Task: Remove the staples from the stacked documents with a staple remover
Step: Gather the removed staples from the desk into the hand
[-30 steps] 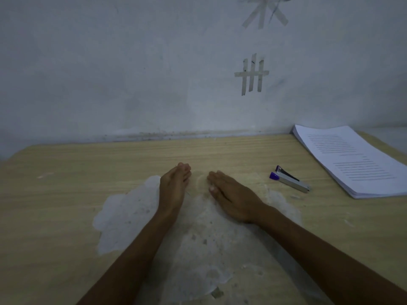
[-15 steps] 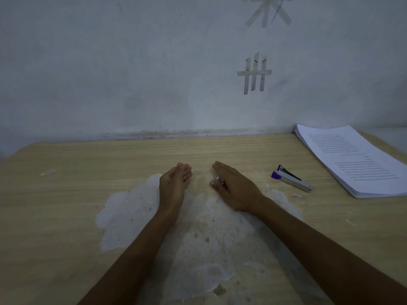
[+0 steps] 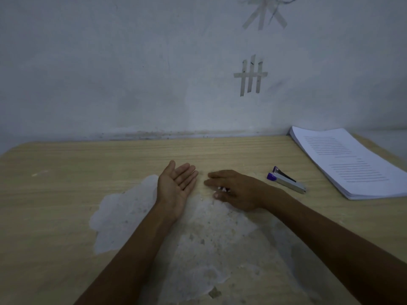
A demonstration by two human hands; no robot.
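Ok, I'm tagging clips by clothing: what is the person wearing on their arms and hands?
Nothing visible. The left arm and right arm are bare to the frame's edge: no sleeves, watch or bracelet. The left hand and right hand are ungloved; no ring shows in the dim light.

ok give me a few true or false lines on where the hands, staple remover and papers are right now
1. The left hand lies palm up with straight fingers. True.
2. The right hand grips the staple remover. False: the tool lies untouched on the table, to the right of that hand.
3. The stack of documents sits at the table's far right corner. True.
4. The strips of tape are stuck to the documents. False: they are on the wall.
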